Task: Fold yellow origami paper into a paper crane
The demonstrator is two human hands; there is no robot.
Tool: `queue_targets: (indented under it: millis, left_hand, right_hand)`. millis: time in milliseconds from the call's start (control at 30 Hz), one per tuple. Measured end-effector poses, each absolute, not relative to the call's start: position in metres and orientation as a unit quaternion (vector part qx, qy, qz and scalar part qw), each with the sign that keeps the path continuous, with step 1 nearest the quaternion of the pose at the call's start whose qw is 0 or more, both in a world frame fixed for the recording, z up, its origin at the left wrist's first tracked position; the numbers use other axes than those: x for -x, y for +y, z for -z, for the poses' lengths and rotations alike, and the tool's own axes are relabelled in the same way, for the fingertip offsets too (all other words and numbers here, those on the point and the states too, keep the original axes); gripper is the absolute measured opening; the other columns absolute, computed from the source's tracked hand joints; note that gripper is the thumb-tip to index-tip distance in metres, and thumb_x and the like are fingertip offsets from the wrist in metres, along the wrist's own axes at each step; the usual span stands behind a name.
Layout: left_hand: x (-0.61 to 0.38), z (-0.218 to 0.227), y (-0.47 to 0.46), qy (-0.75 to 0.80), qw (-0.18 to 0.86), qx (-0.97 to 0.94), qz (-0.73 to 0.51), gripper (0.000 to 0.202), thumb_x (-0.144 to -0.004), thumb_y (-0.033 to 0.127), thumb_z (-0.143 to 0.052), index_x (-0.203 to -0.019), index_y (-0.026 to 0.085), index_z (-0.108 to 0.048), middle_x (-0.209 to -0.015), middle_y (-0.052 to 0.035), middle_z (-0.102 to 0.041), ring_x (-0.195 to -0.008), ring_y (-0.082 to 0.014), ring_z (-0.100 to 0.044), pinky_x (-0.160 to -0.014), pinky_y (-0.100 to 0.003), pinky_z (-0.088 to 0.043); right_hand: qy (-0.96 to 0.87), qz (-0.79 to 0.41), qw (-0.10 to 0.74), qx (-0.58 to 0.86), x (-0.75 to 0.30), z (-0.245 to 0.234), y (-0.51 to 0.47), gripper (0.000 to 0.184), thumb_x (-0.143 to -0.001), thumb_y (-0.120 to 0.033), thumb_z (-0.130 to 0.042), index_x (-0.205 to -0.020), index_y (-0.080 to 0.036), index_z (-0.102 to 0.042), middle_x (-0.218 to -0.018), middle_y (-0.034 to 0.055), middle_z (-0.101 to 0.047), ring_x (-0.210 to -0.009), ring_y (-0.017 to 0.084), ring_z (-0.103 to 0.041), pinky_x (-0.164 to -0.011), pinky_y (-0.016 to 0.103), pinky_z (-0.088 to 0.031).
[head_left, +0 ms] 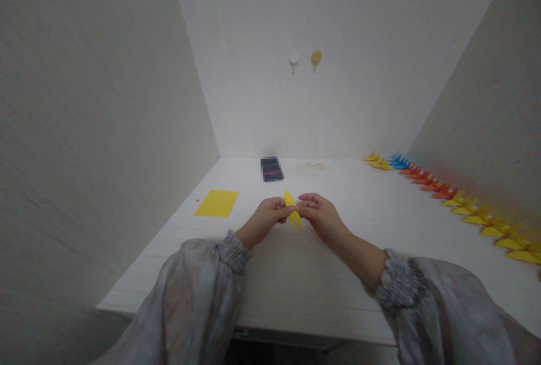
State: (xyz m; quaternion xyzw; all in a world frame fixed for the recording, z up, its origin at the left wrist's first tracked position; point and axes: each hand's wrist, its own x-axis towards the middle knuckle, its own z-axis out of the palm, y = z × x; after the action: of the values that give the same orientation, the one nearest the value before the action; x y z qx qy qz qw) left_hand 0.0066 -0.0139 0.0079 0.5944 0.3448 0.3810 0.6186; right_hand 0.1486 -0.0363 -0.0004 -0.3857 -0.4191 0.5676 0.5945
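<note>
Above the middle of the white table, a folded piece of yellow origami paper point(289, 198) is held between my two hands. It is long and narrow, pointed at the far end and split into two thin points at the near end. My left hand point(271, 210) pinches it from the left side, thumb on top. From the right, my right hand point(318, 212) grips its middle between thumb and index finger, the other fingers curled. Parts of the paper are hidden behind my fingers.
A flat yellow paper sheet point(217, 203) lies to the left, beside a tiny red scrap point(197, 200). A dark, pixelated object point(271, 169) sits near the back wall. Folded paper cranes point(443, 191) in yellow, blue and orange line the right side. Two hooks point(316, 57) hang on the wall.
</note>
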Motion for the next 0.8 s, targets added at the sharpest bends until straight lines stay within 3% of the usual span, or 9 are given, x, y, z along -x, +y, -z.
queue_targets:
  millis: [200, 333, 533, 800]
  left_hand:
    - [-0.0073, -0.0090, -0.0121, 0.376, 0.564, -0.610, -0.411, 0.027, -0.063, 0.035, -0.059, -0.058, 0.015, -0.042, -0.046, 0.0066, -0.040, -0.043, -0.0047, -0.032, -0.045, -0.020, -0.021]
    - [-0.0078, -0.0095, -0.0125, 0.389, 0.558, -0.615, -0.400, 0.025, -0.064, 0.035, -0.057, -0.059, 0.014, -0.044, -0.046, 0.0062, -0.040, -0.044, -0.0051, -0.032, -0.046, -0.021, -0.023]
    - [-0.0063, -0.0064, -0.0130, 0.376, 0.599, -0.600, -0.374, 0.029, -0.063, 0.039, -0.058, -0.058, 0.013, -0.046, -0.049, 0.0041, -0.044, -0.046, -0.0058, -0.037, -0.048, -0.021, -0.027]
    - [-0.0049, -0.0065, -0.0101, 0.379, 0.568, -0.613, -0.398, 0.028, -0.059, 0.038, -0.061, -0.059, 0.013, -0.050, -0.048, 0.0052, -0.042, -0.045, -0.0050, -0.032, -0.046, -0.021, -0.022]
  right_hand:
    - [-0.422, -0.648, 0.508, 0.378, -0.1470, -0.0017, -0.0369, 0.016, -0.059, -0.024, -0.067, -0.065, -0.013, -0.059, -0.060, 0.0004, -0.058, -0.055, 0.008, -0.050, -0.054, 0.023, -0.037]
    - [-0.448, -0.638, 0.481, 0.402, -0.1495, -0.0010, -0.0365, 0.016, -0.060, -0.026, -0.066, -0.056, -0.013, -0.058, -0.054, -0.0006, -0.054, -0.049, 0.007, -0.044, -0.049, 0.022, -0.032]
    - [-0.451, -0.626, 0.476, 0.422, -0.1510, 0.0010, -0.0338, 0.014, -0.058, -0.025, -0.067, -0.055, -0.015, -0.059, -0.052, -0.0015, -0.054, -0.049, 0.008, -0.043, -0.049, 0.022, -0.032]
    - [-0.452, -0.658, 0.447, 0.402, -0.1532, 0.0012, -0.0349, 0.013, -0.061, -0.024, -0.066, -0.058, -0.013, -0.060, -0.051, -0.0017, -0.053, -0.047, 0.006, -0.042, -0.048, 0.021, -0.031]
